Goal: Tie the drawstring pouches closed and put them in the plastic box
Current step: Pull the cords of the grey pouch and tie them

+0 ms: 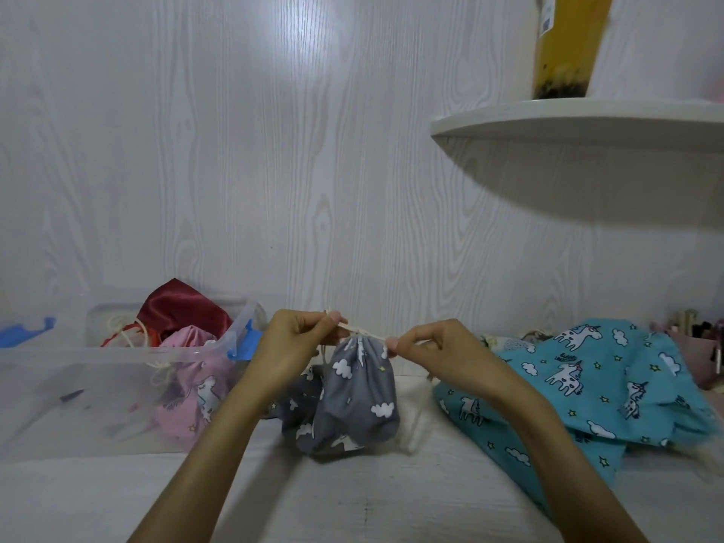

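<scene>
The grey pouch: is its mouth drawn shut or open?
Drawn shut: the grey pouch is gathered under its cord, pinched by the left hand and right hand.

Both forearms are bare to the frame's edge, the left hand (292, 339) and right hand (435, 352) ringless with short nails.

Dim, bluish light; 1 soft glare patch on the white wood-grain wall panel (309, 49) at 12 o'clock. The curved white shelf (580, 119) at 2 o'clock casts a broad shadow below. Edges bow and blur.
</scene>
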